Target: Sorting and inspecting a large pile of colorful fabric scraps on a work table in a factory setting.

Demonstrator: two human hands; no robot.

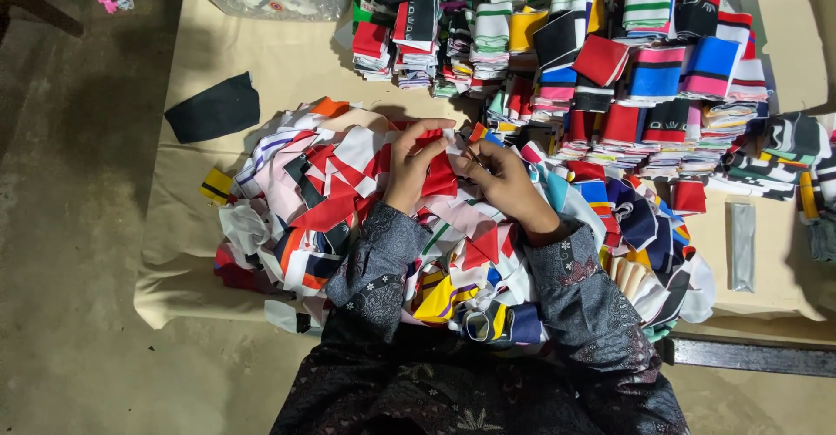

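A: Left hand point(409, 163) pinches a red triangular fabric scrap point(440, 176) above the loose multicoloured heap of cloth offcuts point(348, 200).

B: Right hand point(505, 178) closes on its edge, steadying it; sorted folded stacks point(644, 78) sit beyond.

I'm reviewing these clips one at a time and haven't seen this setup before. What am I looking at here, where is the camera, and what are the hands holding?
There is no machine here: a person works with two bare hands, filmed by one camera worn on the head, looking down over dark patterned sleeves. The left hand and right hand meet over a red fabric piece, both with a grip on it. Below them lies a loose heap of mixed fabric scraps in red, white, black, yellow and blue. Farther back stand neat stacks of folded fabric pieces. All of this rests on a beige cloth-covered surface. A single black fabric piece lies apart at the left, and a clear plastic bin sits at the far edge.
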